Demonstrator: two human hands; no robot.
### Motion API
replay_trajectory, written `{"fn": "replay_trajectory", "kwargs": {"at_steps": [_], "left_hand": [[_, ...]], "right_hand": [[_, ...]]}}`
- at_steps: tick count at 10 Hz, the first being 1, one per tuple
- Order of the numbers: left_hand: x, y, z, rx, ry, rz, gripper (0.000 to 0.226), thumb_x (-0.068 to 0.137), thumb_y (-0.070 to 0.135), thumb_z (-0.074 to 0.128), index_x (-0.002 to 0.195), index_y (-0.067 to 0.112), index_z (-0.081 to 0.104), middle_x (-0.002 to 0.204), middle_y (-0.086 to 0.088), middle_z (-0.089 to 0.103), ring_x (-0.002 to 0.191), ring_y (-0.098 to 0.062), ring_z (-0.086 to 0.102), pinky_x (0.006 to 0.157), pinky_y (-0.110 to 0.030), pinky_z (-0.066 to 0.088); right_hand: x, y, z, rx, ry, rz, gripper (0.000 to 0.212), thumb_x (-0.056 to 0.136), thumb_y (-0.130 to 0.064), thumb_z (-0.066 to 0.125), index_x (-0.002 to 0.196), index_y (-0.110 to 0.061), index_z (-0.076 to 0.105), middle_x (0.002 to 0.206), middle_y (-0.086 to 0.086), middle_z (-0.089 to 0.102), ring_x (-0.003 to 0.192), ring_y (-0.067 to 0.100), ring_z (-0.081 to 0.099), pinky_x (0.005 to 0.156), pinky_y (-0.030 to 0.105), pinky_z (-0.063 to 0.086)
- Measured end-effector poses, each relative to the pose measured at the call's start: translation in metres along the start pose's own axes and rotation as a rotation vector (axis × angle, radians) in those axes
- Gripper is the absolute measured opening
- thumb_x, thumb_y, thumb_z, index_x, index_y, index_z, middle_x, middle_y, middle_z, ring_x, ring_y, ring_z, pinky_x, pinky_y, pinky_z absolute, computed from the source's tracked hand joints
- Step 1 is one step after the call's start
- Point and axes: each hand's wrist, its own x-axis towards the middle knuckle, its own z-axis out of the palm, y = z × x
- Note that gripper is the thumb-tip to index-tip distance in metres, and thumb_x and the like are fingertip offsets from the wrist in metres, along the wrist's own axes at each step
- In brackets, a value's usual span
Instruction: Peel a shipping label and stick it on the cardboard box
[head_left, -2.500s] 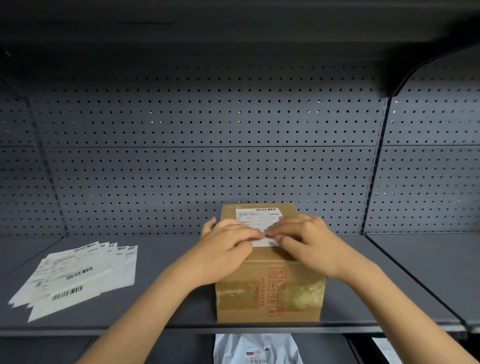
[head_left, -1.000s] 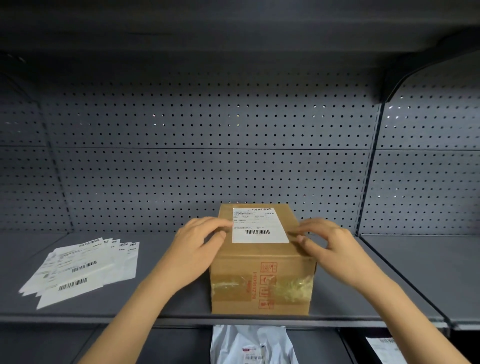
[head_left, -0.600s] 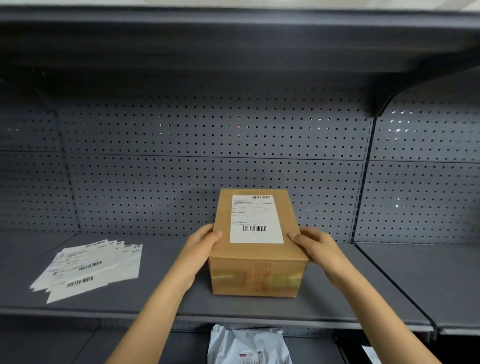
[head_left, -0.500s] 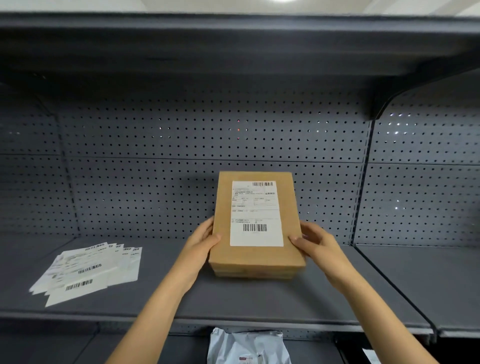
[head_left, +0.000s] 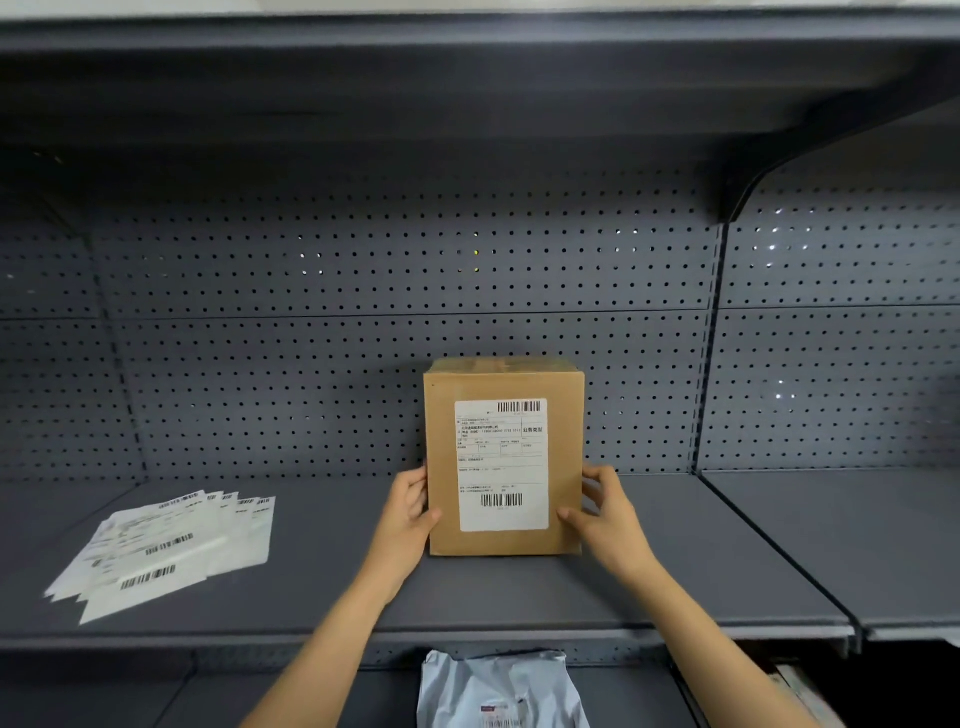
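Note:
A brown cardboard box (head_left: 441, 457) stands upright on end on the grey shelf (head_left: 519, 592), its broad face towards me. A white shipping label (head_left: 502, 465) with two barcodes is stuck flat on that face. My left hand (head_left: 410, 512) grips the box's lower left edge, thumb on the front. On the lower right edge sits my right hand (head_left: 605, 512), thumb on the front and fingers behind.
A fanned stack of white label sheets (head_left: 166, 551) lies on the shelf at the left. A grey pegboard wall (head_left: 363, 338) backs the shelf. A white plastic mailer bag (head_left: 501, 691) lies on the lower shelf below. A divider edge (head_left: 774, 551) runs along the right.
The hands left the label, took the box by its sides and tipped it up from lying flat to standing on end, label face now towards me.

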Motion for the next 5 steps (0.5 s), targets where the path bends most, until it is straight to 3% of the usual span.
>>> {"fn": "replay_trajectory", "kwargs": {"at_steps": [2, 4, 5], "left_hand": [[0.007, -0.01, -0.002, 0.043, 0.023, -0.002, 0.044, 0.085, -0.011, 0.043, 0.125, 0.007, 0.037, 0.145, -0.009, 0.037, 0.133, -0.015, 0.034, 0.11, -0.031, 0.029], [0.008, -0.009, -0.005, 0.062, 0.026, 0.007, 0.049, 0.083, -0.014, 0.044, 0.126, 0.01, 0.038, 0.142, -0.008, 0.04, 0.131, -0.016, 0.036, 0.105, -0.027, 0.031], [0.006, -0.003, -0.01, 0.054, 0.075, 0.035, 0.054, 0.083, -0.009, 0.05, 0.131, 0.013, 0.036, 0.141, -0.005, 0.04, 0.13, -0.018, 0.039, 0.107, -0.032, 0.033]], "right_hand": [[0.002, 0.007, 0.005, -0.01, 0.026, -0.006, 0.036, 0.081, 0.006, 0.058, 0.103, -0.016, 0.041, 0.121, -0.001, 0.045, 0.128, 0.021, 0.04, 0.098, 0.031, 0.041], [-0.001, 0.005, -0.001, -0.042, 0.02, 0.008, 0.036, 0.08, -0.001, 0.063, 0.106, -0.016, 0.043, 0.129, 0.006, 0.048, 0.111, 0.013, 0.047, 0.082, 0.023, 0.043], [-0.004, 0.0, -0.007, -0.075, 0.091, 0.0, 0.045, 0.076, -0.009, 0.069, 0.114, -0.015, 0.045, 0.127, 0.005, 0.048, 0.121, 0.018, 0.045, 0.086, 0.027, 0.043]]}}
